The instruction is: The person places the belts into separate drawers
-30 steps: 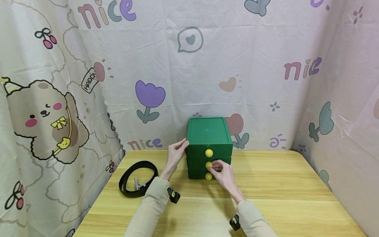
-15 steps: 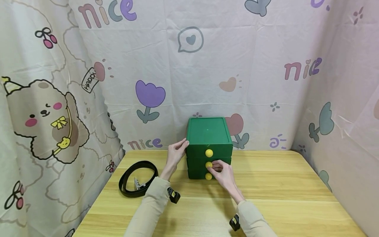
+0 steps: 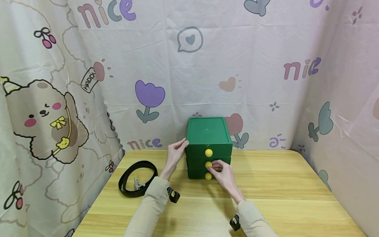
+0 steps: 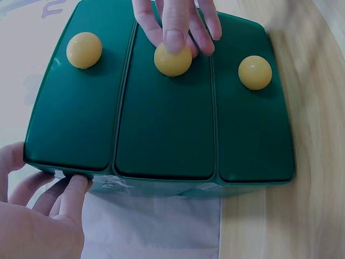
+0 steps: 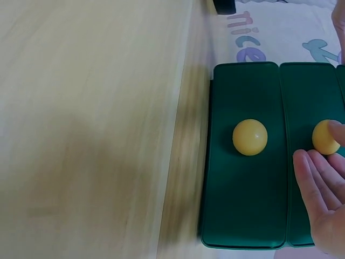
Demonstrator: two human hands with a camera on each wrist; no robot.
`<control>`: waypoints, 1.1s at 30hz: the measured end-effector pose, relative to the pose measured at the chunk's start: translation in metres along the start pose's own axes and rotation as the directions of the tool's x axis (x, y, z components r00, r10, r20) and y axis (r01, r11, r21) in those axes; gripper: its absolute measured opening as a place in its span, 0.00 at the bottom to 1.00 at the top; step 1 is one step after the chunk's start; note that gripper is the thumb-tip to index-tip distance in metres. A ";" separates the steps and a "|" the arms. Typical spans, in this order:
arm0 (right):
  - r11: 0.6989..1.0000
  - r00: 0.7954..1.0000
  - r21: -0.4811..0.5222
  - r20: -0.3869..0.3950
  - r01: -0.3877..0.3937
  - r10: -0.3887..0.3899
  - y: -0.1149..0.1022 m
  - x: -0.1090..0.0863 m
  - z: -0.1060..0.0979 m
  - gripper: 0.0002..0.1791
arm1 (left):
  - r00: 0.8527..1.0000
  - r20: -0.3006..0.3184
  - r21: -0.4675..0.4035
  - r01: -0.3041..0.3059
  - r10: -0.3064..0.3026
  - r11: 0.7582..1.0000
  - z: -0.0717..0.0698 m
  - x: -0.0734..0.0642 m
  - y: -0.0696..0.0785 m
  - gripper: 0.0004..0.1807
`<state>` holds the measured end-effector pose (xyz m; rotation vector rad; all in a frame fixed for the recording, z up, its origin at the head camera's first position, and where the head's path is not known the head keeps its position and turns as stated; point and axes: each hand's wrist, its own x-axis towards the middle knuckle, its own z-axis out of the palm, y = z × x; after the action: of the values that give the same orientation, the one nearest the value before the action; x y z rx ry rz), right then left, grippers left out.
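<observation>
A green three-drawer box (image 3: 209, 131) with round yellow knobs stands at the back of the table, its drawers closed. My right hand (image 3: 224, 174) pinches the middle knob (image 4: 172, 59) between thumb and fingers; part of that knob is hidden by the thumb in the right wrist view. At the box's upper left front corner, my left hand (image 3: 175, 153) rests its fingertips (image 4: 81, 182) against the side wall. Above the right hand is the top knob (image 3: 208, 152), and below it the bottom knob (image 5: 249, 137).
A coiled black belt (image 3: 122, 187) with a metal buckle (image 3: 137, 184) lies left of the box, close to the left forearm. The wooden table (image 3: 275, 184) ends at a printed cloth (image 3: 263, 89) hanging behind and at both sides.
</observation>
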<state>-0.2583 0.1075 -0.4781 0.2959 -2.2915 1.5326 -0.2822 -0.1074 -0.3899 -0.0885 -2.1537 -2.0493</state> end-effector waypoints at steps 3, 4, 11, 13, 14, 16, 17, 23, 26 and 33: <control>1.000 1.000 0.007 -0.008 0.007 -0.007 0.000 0.000 -0.002 0.09 | 1.000 0.001 -0.004 -0.001 0.001 1.000 -0.001 0.000 0.000 0.24; 1.000 1.000 0.008 -0.013 0.010 -0.010 -0.001 0.000 -0.002 0.10 | 1.000 0.001 -0.005 0.000 0.000 1.000 -0.001 0.000 0.000 0.24; 0.998 0.997 0.050 -0.064 0.042 -0.039 -0.005 0.002 -0.010 0.09 | 1.000 -0.018 0.014 0.000 0.000 1.000 0.000 0.000 0.000 0.24; 0.993 0.993 0.090 -0.096 0.072 -0.063 -0.008 0.004 -0.014 0.08 | 1.000 -0.025 0.033 -0.007 0.008 0.999 0.000 -0.001 0.000 0.24; 0.990 0.990 0.110 -0.116 0.090 -0.077 -0.009 0.005 -0.015 0.08 | 1.000 -0.028 0.039 -0.010 0.011 0.999 0.001 -0.001 0.000 0.24; 0.979 0.980 0.149 -0.162 0.141 -0.116 -0.013 0.007 -0.018 0.06 | 0.999 -0.033 0.056 -0.027 0.029 0.998 0.001 -0.002 0.001 0.24; 0.971 0.972 0.164 -0.190 0.172 -0.140 -0.015 0.008 -0.020 0.05 | 0.999 -0.035 0.065 -0.037 0.039 0.997 0.001 -0.003 0.001 0.24; 0.932 0.880 0.092 -0.371 0.352 -0.296 -0.045 0.014 -0.035 0.03 | 0.993 -0.070 0.096 -0.086 0.092 0.992 0.001 -0.008 0.002 0.28; 0.916 0.821 0.016 -0.451 0.400 -0.350 -0.059 0.018 -0.044 0.02 | 0.984 -0.134 0.099 -0.104 0.117 0.990 -0.001 -0.012 0.002 0.27; 0.944 0.818 -0.035 -0.491 0.327 -0.301 -0.045 0.045 -0.055 0.05 | 0.946 -0.262 0.163 -0.153 0.192 0.975 -0.011 -0.020 -0.007 0.17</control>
<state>-0.2719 0.1420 -0.4025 0.2477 -1.7093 1.3125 -0.2623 -0.1172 -0.3993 0.0255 -2.0306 -1.6963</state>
